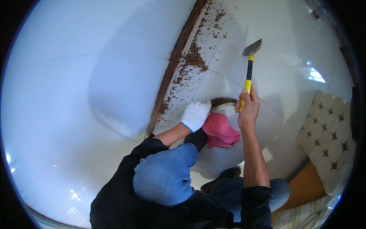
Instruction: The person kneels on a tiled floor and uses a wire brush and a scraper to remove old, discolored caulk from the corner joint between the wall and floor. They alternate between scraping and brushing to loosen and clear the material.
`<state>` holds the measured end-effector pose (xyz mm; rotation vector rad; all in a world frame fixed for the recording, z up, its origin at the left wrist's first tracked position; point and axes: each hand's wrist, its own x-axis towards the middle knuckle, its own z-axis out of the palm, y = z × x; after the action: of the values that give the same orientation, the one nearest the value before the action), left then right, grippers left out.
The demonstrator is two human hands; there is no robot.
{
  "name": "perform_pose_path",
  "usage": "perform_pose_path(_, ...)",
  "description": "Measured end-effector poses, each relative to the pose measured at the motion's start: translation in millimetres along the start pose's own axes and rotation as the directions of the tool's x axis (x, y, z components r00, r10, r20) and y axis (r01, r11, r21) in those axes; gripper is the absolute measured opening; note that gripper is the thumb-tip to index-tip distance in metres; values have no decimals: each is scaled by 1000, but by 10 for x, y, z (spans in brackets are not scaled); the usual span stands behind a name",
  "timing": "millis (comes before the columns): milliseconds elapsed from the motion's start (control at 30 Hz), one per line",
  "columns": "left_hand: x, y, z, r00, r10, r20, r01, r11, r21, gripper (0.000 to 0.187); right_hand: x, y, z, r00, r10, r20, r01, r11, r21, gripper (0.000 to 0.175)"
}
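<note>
My right hand point(248, 107), bare, grips the yellow and black handle of a scraper point(249, 68). Its metal blade head points away from me, above the pale tiled floor point(274, 80). My left hand point(196, 116) wears a white knitted glove with a blue cuff edge. Its fingers are closed around the near end of a hand brush point(223, 102) with dark bristles; the glove hides that end. A folded pink cloth point(220, 131) lies just below the brush, beside my dark shoe. Brown crumbly debris point(195, 58) is scattered on the floor along the wall base.
A dark brown baseboard strip point(177, 54) runs along the foot of the white wall point(120, 68) on the left. To the right are a patterned padded cover point(326, 128), an orange-brown wooden panel point(307, 183) and striped fabric point(300, 214). My bent knees are close below my hands.
</note>
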<state>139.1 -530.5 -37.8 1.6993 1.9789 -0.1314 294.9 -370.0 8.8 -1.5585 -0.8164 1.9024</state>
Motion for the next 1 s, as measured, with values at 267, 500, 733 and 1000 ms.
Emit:
perform_pose_path(267,-8,-29,170,984,33,-178,-29,999,24,46,-72,-641,-509,939,246,241,-277,955,104,46)
perform_pose_path(500,50,-50,297,983,27,-182,-27,1000,5,38,-313,-989,-717,959,177,222,-198,977,78,45)
perform_pose_path(733,-23,60,219,960,8,-281,-55,986,-158,38,-311,-851,-514,895,60,441,-266,867,421,41)
perform_pose_path(1000,-480,119,-210,919,-346,-190,166,776,-608,44,-537,-846,-266,923,130,363,-291,852,435,36)
